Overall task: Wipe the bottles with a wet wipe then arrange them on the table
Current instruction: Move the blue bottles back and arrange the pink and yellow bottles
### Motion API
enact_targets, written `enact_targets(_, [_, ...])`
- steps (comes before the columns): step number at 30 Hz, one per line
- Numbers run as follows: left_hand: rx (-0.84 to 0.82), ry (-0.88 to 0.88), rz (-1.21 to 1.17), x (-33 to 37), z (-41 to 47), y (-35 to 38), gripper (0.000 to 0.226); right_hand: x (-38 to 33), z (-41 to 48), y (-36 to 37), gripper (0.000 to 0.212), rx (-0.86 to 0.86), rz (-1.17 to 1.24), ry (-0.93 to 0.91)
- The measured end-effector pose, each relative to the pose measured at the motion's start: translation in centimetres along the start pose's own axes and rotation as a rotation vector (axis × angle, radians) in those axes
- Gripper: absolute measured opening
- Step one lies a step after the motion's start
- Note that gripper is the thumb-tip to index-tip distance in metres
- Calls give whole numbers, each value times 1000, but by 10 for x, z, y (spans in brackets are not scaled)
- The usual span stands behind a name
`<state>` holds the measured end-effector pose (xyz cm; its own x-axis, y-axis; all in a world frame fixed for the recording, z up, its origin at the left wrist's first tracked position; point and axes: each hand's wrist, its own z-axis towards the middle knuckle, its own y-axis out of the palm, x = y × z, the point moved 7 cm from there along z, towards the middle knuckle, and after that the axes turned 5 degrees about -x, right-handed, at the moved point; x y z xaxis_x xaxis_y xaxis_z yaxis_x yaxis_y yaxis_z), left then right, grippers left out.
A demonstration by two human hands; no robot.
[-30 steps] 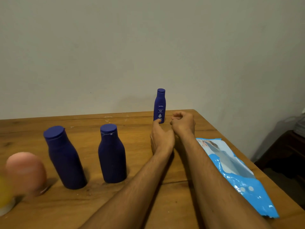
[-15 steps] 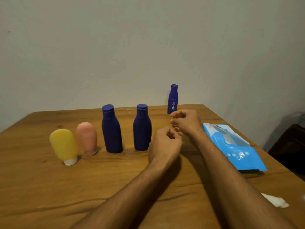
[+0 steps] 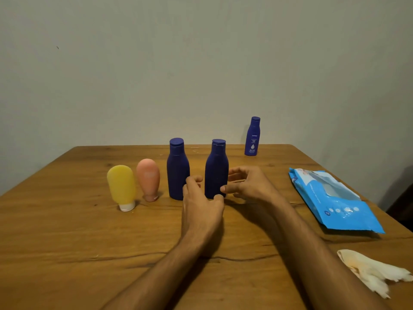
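Near the middle of the table [image 3: 67,231], the right dark blue bottle [image 3: 216,171] stands upright, cap up, long axis vertical, in a row with its twin [image 3: 178,171], a pink tube [image 3: 148,177] and a yellow tube [image 3: 121,184]. The left hand [image 3: 201,206] and right hand [image 3: 248,186] flank it, fingers loosely curved, gripping nothing. A small labelled bottle [image 3: 252,137] stands apart behind. A used wipe [image 3: 368,269] lies aside: wiping looks done, arranging nearly so.

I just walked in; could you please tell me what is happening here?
A person's left hand and right hand flank the right dark blue bottle, fingers loose. It stands in a row with the left dark blue bottle, a pink tube and a yellow tube. A small labelled bottle stands apart behind. A crumpled wipe lies near the wipes pack.
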<state>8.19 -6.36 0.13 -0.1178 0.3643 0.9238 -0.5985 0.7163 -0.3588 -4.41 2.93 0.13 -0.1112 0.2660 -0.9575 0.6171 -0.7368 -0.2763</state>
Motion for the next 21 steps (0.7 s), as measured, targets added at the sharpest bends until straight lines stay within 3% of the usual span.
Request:
enact_targets(6, [-124,-36,1,-2,8,13,87,7,-1,9,30,0,183,-14])
enact_targets(15, [-133,2,-42,2,29,23,81,8,10,4,28,11,284,-47])
enact_targets(21, [-144,29,-121,15,61,39,80,-15,36,-20,35,106,-88,-173])
